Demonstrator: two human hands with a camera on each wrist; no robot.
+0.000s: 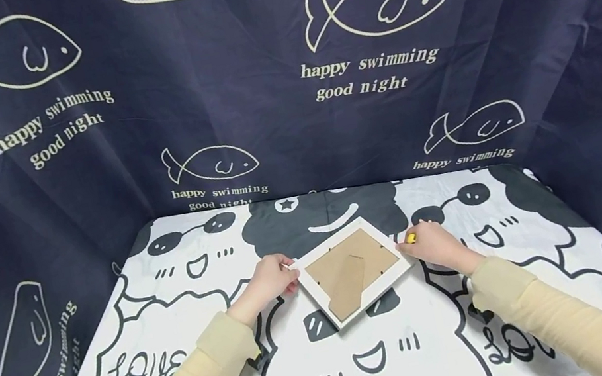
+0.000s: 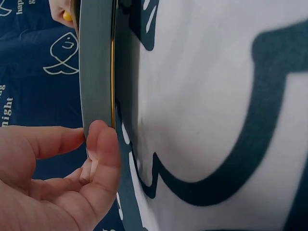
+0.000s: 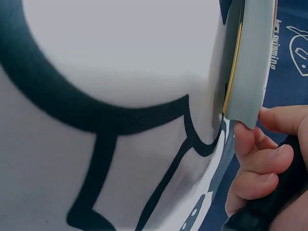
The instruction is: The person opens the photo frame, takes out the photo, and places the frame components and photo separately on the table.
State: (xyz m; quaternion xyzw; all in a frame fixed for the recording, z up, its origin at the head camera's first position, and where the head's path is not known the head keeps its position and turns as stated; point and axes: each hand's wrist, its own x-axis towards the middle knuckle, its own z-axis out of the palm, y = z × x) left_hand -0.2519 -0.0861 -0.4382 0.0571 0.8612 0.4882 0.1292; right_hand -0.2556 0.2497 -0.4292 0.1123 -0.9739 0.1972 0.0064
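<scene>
A white picture frame (image 1: 311, 293) shows its brown backboard with a stand flap (image 1: 348, 284) to the head camera. My left hand (image 1: 270, 279) pinches its left corner between thumb and fingers; the left wrist view shows these fingertips (image 2: 103, 139) on the pale side edge. At the opposite corner, my right hand (image 1: 435, 245) pinches the frame with thumb and forefinger. The other fingers of that hand curl round a black-handled tool (image 3: 269, 199), whose yellow part (image 1: 410, 238) shows in the head view. What kind of tool it is cannot be seen. A thin gold line (image 3: 234, 67) runs along the frame's lower edge.
Beneath the frame lies a white cloth (image 1: 430, 373) printed with black cartoon sheep, covering the table. Dark blue curtains (image 1: 271, 86) with fish drawings and lettering hang behind and at both sides.
</scene>
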